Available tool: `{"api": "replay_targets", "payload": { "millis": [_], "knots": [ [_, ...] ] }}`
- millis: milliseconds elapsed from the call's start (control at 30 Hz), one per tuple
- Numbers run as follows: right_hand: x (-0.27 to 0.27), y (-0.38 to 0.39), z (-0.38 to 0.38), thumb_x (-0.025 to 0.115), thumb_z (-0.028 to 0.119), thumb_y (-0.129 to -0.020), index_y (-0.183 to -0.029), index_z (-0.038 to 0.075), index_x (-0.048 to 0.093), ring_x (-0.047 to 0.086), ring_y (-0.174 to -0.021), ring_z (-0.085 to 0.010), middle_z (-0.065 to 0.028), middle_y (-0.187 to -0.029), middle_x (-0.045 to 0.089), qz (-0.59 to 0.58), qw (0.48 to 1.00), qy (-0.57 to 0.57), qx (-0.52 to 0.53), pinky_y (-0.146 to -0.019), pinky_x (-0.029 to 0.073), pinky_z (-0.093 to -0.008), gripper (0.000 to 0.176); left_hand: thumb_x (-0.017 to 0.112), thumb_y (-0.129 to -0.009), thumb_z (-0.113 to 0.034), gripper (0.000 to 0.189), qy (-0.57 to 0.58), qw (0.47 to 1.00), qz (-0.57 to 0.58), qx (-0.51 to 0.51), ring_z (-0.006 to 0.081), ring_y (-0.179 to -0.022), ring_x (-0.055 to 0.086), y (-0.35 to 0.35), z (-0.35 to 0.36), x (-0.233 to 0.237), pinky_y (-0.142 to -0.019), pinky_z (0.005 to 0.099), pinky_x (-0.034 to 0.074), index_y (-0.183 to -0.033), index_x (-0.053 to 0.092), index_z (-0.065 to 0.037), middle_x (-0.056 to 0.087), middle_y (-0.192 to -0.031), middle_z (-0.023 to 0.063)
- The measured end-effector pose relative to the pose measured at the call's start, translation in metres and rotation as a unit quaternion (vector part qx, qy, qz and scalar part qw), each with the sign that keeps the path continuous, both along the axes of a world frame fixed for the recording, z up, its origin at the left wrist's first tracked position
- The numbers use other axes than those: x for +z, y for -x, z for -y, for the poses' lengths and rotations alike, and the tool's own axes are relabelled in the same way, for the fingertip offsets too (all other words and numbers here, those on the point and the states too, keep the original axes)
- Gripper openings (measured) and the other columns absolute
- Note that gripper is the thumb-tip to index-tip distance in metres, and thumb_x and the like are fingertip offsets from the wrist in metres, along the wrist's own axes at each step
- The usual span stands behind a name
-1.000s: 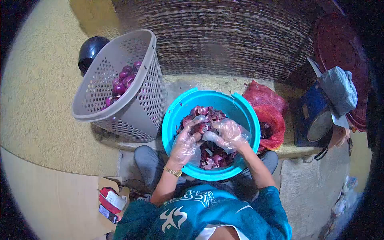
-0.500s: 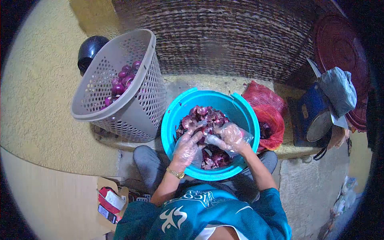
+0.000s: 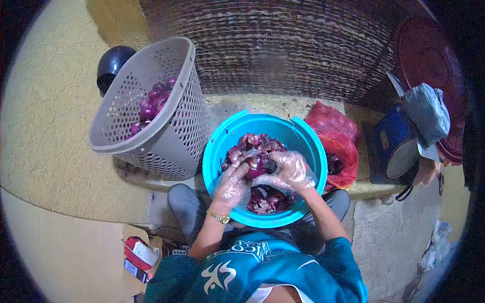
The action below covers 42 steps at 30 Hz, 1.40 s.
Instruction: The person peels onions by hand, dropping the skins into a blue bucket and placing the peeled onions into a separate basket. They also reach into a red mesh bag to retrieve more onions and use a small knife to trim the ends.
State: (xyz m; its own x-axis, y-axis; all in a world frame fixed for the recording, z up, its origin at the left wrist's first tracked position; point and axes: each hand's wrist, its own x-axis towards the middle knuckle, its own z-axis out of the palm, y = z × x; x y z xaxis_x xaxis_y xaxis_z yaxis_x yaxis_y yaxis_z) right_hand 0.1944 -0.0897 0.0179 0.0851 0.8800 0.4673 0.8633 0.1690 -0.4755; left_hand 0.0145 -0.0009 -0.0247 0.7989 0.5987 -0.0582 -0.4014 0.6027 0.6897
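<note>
Both my hands wear clear plastic gloves and work over the turquoise tub [image 3: 315, 146], which holds a heap of loose purple onion skins [image 3: 273, 203]. My left hand [image 3: 232, 183] has its fingers closed round the left side of a red onion [image 3: 254, 170]. From the right, my right hand [image 3: 292, 172] meets the same onion, its thumb stretched towards the onion's lower side. The other fingers of that hand are curled, and I cannot tell what they hold. A gold watch [image 3: 219, 217] circles my left wrist.
A tall grey perforated basket [image 3: 189, 118] with several red onions [image 3: 154, 103] stands left of the tub. On the right lies a red mesh sack [image 3: 333, 123], then a blue tin [image 3: 391, 144] with a grey plastic bag [image 3: 428, 112] on it. A wooden board [image 3: 65, 247] is at lower left.
The red onion now shows more fully between my hands. My right hand has turned, with its thumb lower and its fingers raised along the onion's right side.
</note>
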Motion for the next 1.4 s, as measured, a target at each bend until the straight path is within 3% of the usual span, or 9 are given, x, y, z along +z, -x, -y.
{"api": "replay_targets", "payload": {
  "millis": [67, 300, 500, 800, 1000, 1067, 1133, 1267, 1400],
  "knots": [
    [-0.003, 0.001, -0.005, 0.083, 0.060, -0.058, -0.061, 0.008, 0.054, 0.060, -0.055, -0.0322, -0.0125, -0.056, 0.055, -0.003, 0.998, -0.069, -0.003, -0.052, 0.046, -0.0411, 0.060, 0.056, -0.098, -0.022, 0.042, -0.018, 1.000, 0.001, -0.012, 0.0197, -0.121, 0.052, -0.001, 0.003, 0.004, -0.100, 0.0348, 0.045, -0.135, 0.048, -0.005, 0.053, -0.133, 0.0075],
    [-0.005, -0.001, -0.002, 0.086, 0.051, -0.059, -0.072, 0.005, 0.059, 0.060, -0.062, -0.0387, -0.0169, -0.065, 0.059, 0.001, 1.000, -0.017, 0.008, -0.055, 0.046, -0.0429, 0.055, 0.058, -0.096, -0.022, 0.046, 0.034, 0.999, 0.008, -0.007, 0.0197, -0.121, 0.052, -0.002, 0.008, 0.009, -0.101, 0.0340, 0.044, -0.137, 0.047, -0.005, 0.053, -0.133, 0.0081],
    [-0.016, -0.002, -0.003, 0.076, 0.061, -0.067, -0.068, 0.007, 0.059, 0.062, -0.060, -0.0345, -0.0153, -0.062, 0.060, 0.020, 1.000, -0.011, 0.003, -0.057, 0.047, -0.0437, 0.056, 0.055, -0.097, -0.013, 0.041, 0.060, 0.998, 0.018, -0.022, 0.0203, -0.120, 0.053, -0.004, 0.005, 0.001, -0.101, 0.0359, 0.045, -0.137, 0.047, -0.005, 0.054, -0.132, 0.0082],
    [-0.025, -0.006, 0.000, 0.071, 0.055, -0.077, -0.071, 0.005, 0.061, 0.063, -0.061, -0.0344, -0.0164, -0.063, 0.061, 0.024, 0.998, 0.055, 0.024, -0.057, 0.047, -0.0444, 0.052, 0.059, -0.094, -0.011, 0.043, -0.074, 0.994, -0.080, 0.016, 0.0165, -0.115, 0.055, -0.004, 0.008, 0.000, -0.095, 0.0295, 0.046, -0.135, 0.049, -0.004, 0.055, -0.130, 0.0067],
    [-0.008, 0.001, 0.011, 0.063, 0.062, -0.081, -0.074, 0.008, 0.063, 0.064, -0.064, -0.0363, -0.0159, -0.066, 0.063, 0.090, 0.980, 0.171, 0.054, -0.061, 0.049, -0.0471, 0.054, 0.060, -0.095, -0.016, 0.040, 0.081, 0.993, -0.032, 0.077, 0.0224, -0.120, 0.055, -0.006, 0.001, -0.016, -0.101, 0.0386, 0.046, -0.132, 0.052, -0.006, 0.056, -0.130, 0.0096],
    [-0.029, 0.000, 0.012, 0.056, 0.068, -0.081, -0.080, 0.010, 0.067, 0.065, -0.067, -0.0369, -0.0158, -0.068, 0.065, 0.136, 0.971, 0.186, 0.065, -0.064, 0.050, -0.0489, 0.059, 0.059, -0.095, -0.016, 0.034, 0.169, 0.984, 0.024, 0.051, 0.0256, -0.116, 0.057, -0.004, -0.018, -0.025, -0.103, 0.0521, 0.045, -0.127, 0.056, -0.006, 0.061, -0.123, 0.0084],
    [-0.028, 0.000, 0.011, 0.053, 0.075, -0.078, -0.085, 0.011, 0.070, 0.067, -0.069, -0.0365, -0.0162, -0.069, 0.066, 0.090, 0.984, 0.135, 0.074, -0.065, 0.051, -0.0487, 0.067, 0.058, -0.096, -0.019, 0.033, 0.206, 0.977, 0.033, 0.050, 0.0263, -0.117, 0.057, 0.000, -0.023, -0.026, -0.103, 0.0516, 0.045, -0.127, 0.056, -0.006, 0.060, -0.124, 0.0080],
    [-0.005, -0.006, 0.013, 0.064, 0.070, -0.073, -0.085, 0.008, 0.070, 0.067, -0.075, -0.0354, -0.0155, -0.080, 0.069, 0.060, 0.962, 0.262, 0.039, -0.069, 0.051, -0.0471, 0.064, 0.060, -0.095, -0.021, 0.037, 0.182, 0.982, 0.036, 0.045, 0.0259, -0.118, 0.056, 0.004, -0.018, -0.020, -0.103, 0.0502, 0.046, -0.128, 0.054, -0.006, 0.058, -0.127, 0.0078],
    [-0.011, -0.011, 0.008, 0.057, 0.070, -0.079, -0.080, 0.006, 0.067, 0.066, -0.070, -0.0379, -0.0190, -0.072, 0.066, 0.034, 0.992, 0.121, -0.026, -0.065, 0.051, -0.0487, 0.064, 0.065, -0.092, -0.023, 0.044, 0.137, 0.989, 0.028, 0.037, 0.0259, -0.119, 0.056, -0.002, -0.005, -0.008, -0.101, 0.0480, 0.048, -0.130, 0.052, -0.007, 0.058, -0.128, 0.0100]
  ]
}}
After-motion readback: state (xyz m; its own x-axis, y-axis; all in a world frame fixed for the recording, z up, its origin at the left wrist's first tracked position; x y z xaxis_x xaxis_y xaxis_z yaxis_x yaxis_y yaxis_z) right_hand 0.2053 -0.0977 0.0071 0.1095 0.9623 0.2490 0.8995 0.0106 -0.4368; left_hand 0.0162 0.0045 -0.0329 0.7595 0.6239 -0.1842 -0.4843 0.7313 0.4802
